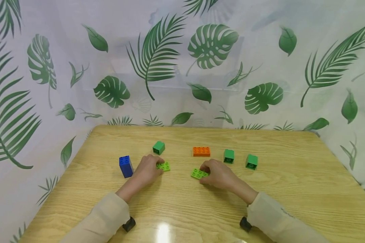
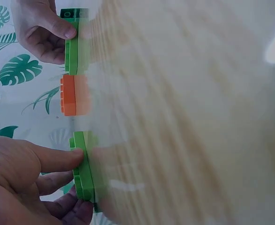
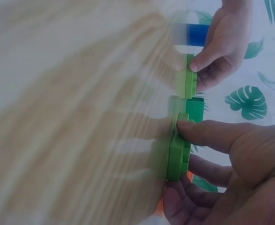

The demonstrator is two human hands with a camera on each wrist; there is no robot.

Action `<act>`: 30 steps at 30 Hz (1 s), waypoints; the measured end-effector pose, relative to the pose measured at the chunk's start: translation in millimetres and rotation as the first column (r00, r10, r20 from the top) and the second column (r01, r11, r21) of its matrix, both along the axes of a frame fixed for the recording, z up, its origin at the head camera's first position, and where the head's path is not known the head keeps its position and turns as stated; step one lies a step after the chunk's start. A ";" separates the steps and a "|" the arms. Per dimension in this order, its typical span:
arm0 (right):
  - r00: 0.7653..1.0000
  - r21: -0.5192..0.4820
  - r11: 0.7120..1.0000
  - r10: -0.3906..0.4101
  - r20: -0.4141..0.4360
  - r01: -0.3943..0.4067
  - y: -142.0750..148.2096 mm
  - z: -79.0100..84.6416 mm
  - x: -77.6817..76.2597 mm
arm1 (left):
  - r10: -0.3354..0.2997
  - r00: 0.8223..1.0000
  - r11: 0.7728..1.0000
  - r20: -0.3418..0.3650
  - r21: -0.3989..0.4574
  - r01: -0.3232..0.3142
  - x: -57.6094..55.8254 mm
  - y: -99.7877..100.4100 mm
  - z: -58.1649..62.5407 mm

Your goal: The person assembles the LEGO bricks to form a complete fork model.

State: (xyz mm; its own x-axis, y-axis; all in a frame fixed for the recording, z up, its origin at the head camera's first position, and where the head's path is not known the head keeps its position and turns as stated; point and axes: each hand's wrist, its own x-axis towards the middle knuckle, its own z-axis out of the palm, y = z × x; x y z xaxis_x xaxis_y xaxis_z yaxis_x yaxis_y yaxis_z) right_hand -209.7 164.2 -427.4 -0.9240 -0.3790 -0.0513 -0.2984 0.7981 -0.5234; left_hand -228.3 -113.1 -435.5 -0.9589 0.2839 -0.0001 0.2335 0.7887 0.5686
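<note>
My left hand (image 1: pixel 147 168) pinches a light green brick (image 1: pixel 164 166) between thumb and fingers, low over the wooden table. In the left wrist view the thumb presses the near side of this flat light green brick (image 2: pixel 84 168). My right hand (image 1: pixel 219 173) pinches a second light green brick (image 1: pixel 198 173), its studs facing up. The right wrist view shows the thumb on one long side of that brick (image 3: pixel 176 152) and fingers behind it. Between the hands and farther back lies an orange brick (image 1: pixel 201 151). A tall blue block (image 1: pixel 126 166) stands just left of my left hand.
A dark green brick (image 1: pixel 159 147) lies behind my left hand. Two more, a green brick (image 1: pixel 229 156) and another green brick (image 1: pixel 251 162), lie right of the orange one. The wooden table (image 1: pixel 176 209) meets a leaf-printed curtain (image 1: pixel 170 67) at the back.
</note>
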 end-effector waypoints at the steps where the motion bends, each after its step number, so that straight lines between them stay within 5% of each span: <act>1: 1.000 0.005 1.000 -0.001 -0.001 0.001 0.6 0.0 0.2 | -0.008 1.000 1.000 0.008 0.001 0.008 0.5 0.6 0.6; 30: 0.993 0.050 0.994 0.105 -0.053 -0.102 30.1 5.3 28.7 | -0.192 0.979 0.981 0.075 0.042 0.189 36.4 26.3 6.9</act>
